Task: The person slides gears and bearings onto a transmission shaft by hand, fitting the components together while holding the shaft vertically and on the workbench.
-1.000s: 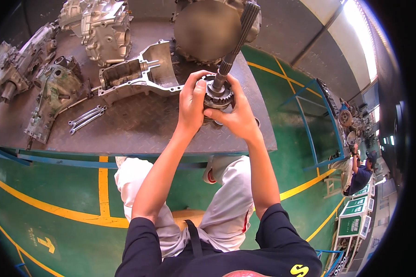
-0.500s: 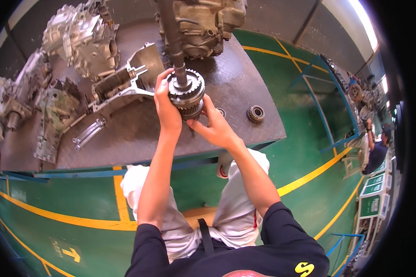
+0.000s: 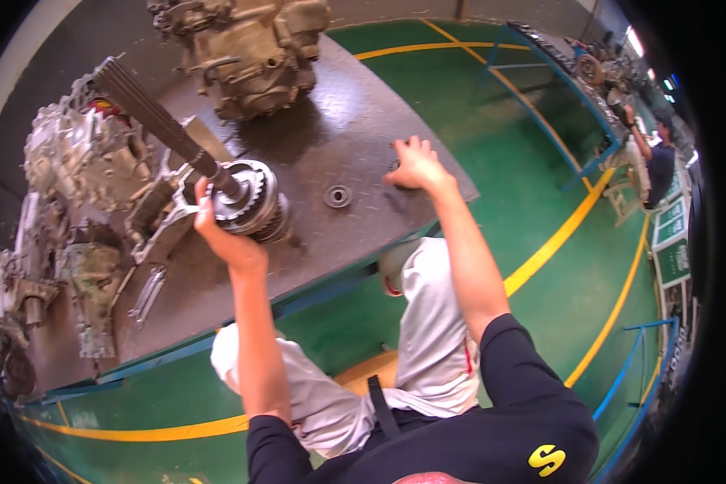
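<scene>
My left hand [image 3: 226, 238] is closed around a shaft with gears [image 3: 254, 198], its fingers at the toothed rings. The long splined end [image 3: 157, 113] tilts up to the far left, and the gear end rests low over the table. Farther right, my right hand [image 3: 419, 165] is on a small dark gear [image 3: 394, 164] near the table's right edge. Thumb and fingers curl round the gear, which is mostly hidden beneath them. Between the hands a metal ring [image 3: 338, 196] lies flat on the table.
A large gearbox housing [image 3: 250, 60] stands at the back of the metal table [image 3: 363, 113]. More castings [image 3: 89, 157] crowd the left, beside several wrenches [image 3: 148, 294]. On the right are a blue-framed bench [image 3: 569, 165] and another person [image 3: 661, 165].
My right hand has let go of the geared shaft and moved right onto the small gear. The shaft, held by my left hand alone, has shifted left and tilted. The view has turned.
</scene>
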Available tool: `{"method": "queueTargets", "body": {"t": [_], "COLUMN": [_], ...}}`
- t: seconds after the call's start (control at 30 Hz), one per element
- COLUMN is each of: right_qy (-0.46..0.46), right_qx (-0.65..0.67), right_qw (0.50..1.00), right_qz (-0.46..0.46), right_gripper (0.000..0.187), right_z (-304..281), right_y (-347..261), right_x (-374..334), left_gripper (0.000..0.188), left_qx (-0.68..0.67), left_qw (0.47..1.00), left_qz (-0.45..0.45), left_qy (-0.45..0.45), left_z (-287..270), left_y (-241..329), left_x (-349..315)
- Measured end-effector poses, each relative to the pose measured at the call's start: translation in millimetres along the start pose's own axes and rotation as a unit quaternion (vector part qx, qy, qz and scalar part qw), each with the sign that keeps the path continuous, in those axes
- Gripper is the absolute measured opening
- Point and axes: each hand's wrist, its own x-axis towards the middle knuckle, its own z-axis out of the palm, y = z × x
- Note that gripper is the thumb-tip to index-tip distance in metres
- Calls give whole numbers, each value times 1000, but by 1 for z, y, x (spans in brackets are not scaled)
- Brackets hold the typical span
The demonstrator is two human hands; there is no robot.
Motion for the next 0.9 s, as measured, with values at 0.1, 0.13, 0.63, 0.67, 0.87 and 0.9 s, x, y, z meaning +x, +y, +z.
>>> {"method": "queueTargets", "body": {"t": [0.1, 0.13, 0.63, 0.67, 0.87, 0.9], "right_qy": [-28, -26, 123, 125, 248, 225], "right_qx": [28, 31, 127, 127, 196, 218], "right_qw": [999, 999, 976, 973, 854, 843], "right_qz": [-3, -4, -128, -143, -414, -437], "right_gripper": [90, 87, 65, 65, 57, 57], "right_z": [6, 5, -44, -52, -202, -222], "right_y": [10, 14, -22, -34, -133, -153], "right_x": [-12, -15, -18, -19, -70, -76], "left_gripper": [51, 51, 45, 44, 40, 39], "left_qx": [22, 15, 90, 73, 49, 46], "left_qw": [998, 998, 992, 994, 992, 992], "left_qz": [-16, -18, 66, 56, 53, 46], "left_qy": [-52, -51, -57, -65, -104, -106], "left_z": [5, 6, 4, 1, 7, 0], "left_y": [9, 4, -15, -16, -4, -1], "left_x": [-2, -2, 11, 11, 5, 6]}}
